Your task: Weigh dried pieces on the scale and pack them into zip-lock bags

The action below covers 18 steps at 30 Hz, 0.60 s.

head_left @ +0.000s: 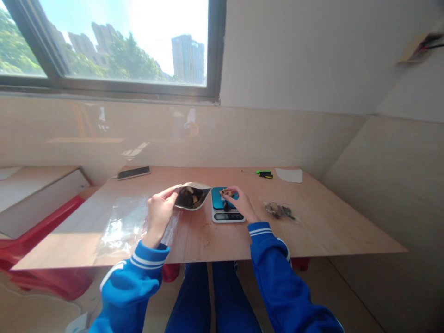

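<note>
My left hand [162, 209] grips the left rim of an open bag [193, 207], pale outside, with dark and tan dried pieces, perhaps mushrooms, showing in its mouth. Over the blue plate of a small white kitchen scale [229, 220], my right hand [242, 203] pinches a light brown dried piece [226, 193]. A darker piece [227, 206] is below those fingers, at the plate's front. The scale's display is too small to read. The bag's right edge comes close to the scale.
Clear plastic bags [121, 226] lie at left. A clear bag of dried pieces [279, 210] is right of the scale. Further back are a phone [133, 173], screwdrivers [263, 174] and white paper [289, 175]. Crumbs dot the table [326, 226]. A red stool [52, 231] stands left.
</note>
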{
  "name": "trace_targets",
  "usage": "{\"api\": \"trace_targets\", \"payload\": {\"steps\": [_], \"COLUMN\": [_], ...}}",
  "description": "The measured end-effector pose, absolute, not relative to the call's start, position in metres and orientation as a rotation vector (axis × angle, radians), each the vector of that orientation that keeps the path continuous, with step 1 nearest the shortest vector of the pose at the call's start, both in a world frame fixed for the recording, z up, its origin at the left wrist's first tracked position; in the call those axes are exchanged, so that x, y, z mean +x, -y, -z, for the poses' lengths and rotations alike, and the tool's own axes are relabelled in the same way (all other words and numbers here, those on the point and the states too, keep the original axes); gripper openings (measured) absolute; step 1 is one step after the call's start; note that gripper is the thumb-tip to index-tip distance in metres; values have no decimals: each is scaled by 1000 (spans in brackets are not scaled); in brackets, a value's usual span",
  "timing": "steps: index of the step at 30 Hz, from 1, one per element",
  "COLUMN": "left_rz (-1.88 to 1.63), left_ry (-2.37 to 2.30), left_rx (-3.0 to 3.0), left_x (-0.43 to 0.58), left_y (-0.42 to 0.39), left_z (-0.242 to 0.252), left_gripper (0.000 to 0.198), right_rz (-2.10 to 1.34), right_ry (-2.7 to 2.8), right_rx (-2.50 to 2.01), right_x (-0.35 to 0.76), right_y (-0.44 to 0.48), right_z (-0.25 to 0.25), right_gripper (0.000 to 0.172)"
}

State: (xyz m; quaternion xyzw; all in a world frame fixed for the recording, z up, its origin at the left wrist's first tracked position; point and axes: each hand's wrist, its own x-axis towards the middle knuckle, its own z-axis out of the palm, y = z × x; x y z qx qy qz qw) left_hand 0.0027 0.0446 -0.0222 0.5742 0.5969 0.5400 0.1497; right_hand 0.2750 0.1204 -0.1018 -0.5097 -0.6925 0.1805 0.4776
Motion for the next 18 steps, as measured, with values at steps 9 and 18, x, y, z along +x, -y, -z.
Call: {"api": "trace_targets", "payload": {"steps": [9,18], "left_rz": [-1536,-1533], "left_ry": [-1688,-1693], "left_rx": [1649,1673], "left_x": [2,2], "left_y": [-44,-43], "left_z": [25,25], "left_gripper": [27,28], "right_rz": [-300,-105], "right_ry": [1665,1905], "right_rx": [-1349,-1271], "right_x": [305,291], "right_y": [-110,-97], "right_z": [112,104], "right_gripper": [23,16]}}
